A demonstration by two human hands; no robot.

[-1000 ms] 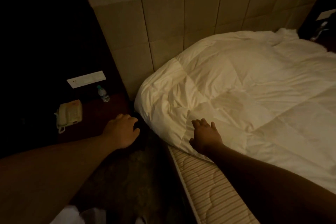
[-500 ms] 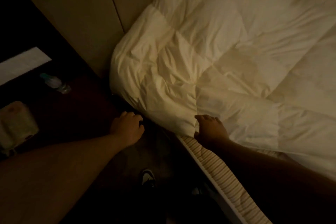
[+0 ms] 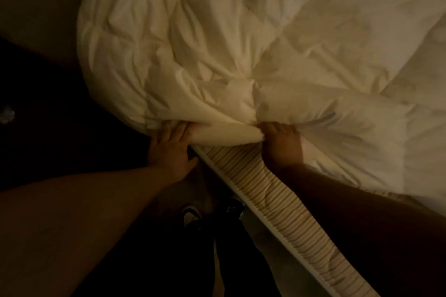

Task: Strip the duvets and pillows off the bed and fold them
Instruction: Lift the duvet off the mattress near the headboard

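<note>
Here the room is very dim, and the floor beside the mattress (image 3: 284, 202) is mostly black, with only a shoe (image 3: 190, 217) faintly showing. The white duvet (image 3: 241, 43) lies rumpled on the mattress, its edge bunched at the side. Both arms reach forward. The left hand (image 3: 171, 152) touches that edge with fingers tucked under the fold; the right hand (image 3: 281, 142) grips the bunched fabric, its fingertips hidden inside it.
</note>
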